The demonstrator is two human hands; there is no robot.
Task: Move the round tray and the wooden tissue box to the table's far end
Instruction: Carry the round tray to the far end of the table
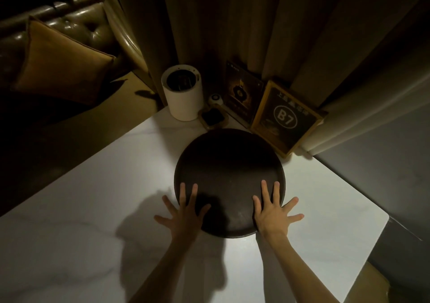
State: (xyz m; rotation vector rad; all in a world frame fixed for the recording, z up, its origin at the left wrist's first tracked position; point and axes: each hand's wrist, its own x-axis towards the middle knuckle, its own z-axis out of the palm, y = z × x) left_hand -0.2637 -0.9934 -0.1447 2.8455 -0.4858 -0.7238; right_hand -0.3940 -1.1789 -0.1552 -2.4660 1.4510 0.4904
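A dark round tray (229, 165) lies flat on the white marble table (81, 244), near its far end. My left hand (183, 212) rests with spread fingers over the tray's near left rim. My right hand (271, 212) lies the same way over the near right rim, fingertips on the tray's inner surface. Neither hand grips anything. A gold-framed box-like thing marked "B7" (287, 117) leans at the far right against the curtain, just beyond the tray; whether it is the wooden tissue box I cannot tell.
At the far end stand a white cylindrical container (182, 100), a small white round object (215, 99), a small gold-rimmed dark dish (214, 117) and a dark card stand (243, 95). Curtains hang behind. A leather sofa with a cushion (58, 61) is on the left.
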